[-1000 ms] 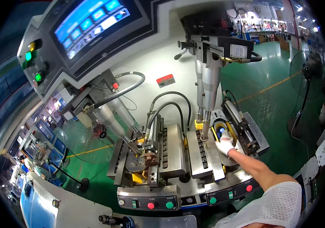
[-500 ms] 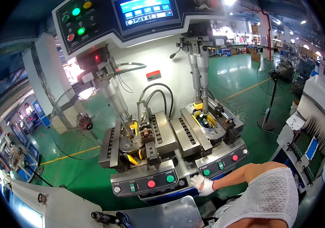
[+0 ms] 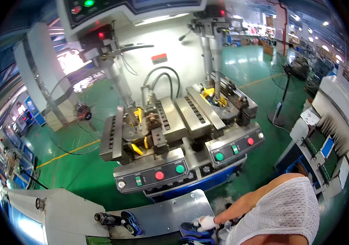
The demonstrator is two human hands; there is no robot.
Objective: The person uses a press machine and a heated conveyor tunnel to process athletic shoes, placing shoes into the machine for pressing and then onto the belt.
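Your gloved right hand [image 3: 207, 223] touches a blue shoe [image 3: 189, 227] at the metal table [image 3: 170, 209], right end; grip closure: cannot tell. A black-and-blue shoe [image 3: 132, 223] lies toward its left end.

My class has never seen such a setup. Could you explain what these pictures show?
This is a person's own view, from a fisheye camera worn on the head and looking down, so straight edges bend. The white-gloved right hand touches a dark blue, shoe-like piece; whether it is gripped is hard to tell. The left hand is not visible. The piece is at the right end of a metal plate; near the plate's left end lie a blue-and-black item and a dark cylindrical object. Beyond stands a machine with two stations, each with a button panel.
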